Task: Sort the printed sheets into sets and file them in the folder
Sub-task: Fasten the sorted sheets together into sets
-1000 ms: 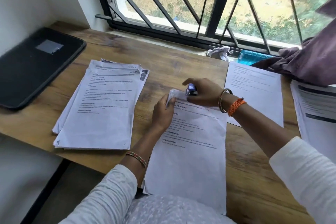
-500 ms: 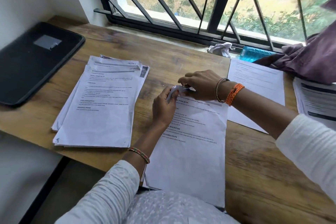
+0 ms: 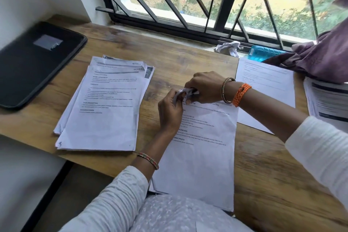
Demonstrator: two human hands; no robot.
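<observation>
A set of printed sheets (image 3: 199, 156) lies in front of me and hangs over the desk's near edge. My left hand (image 3: 169, 113) pinches its curled-up top left corner (image 3: 180, 93). My right hand (image 3: 205, 88) is curled over the same corner from the far side. It grips a small stapler, of which only a dark tip (image 3: 195, 91) shows under the fingers. A thicker stack of printed sheets (image 3: 105, 111) lies fanned to the left. The black folder (image 3: 35, 62) lies closed at the far left.
A single sheet (image 3: 267, 84) lies to the right, and another printed stack (image 3: 329, 103) sits at the right edge, partly under a purple cloth (image 3: 323, 58). Crumpled paper (image 3: 228, 48) and a blue object (image 3: 261, 54) rest by the barred window (image 3: 224, 5).
My right hand has come down over the sheet corner, so the bluish stapler that showed in it a second ago is nearly hidden. My left hand has kept pinching the corner.
</observation>
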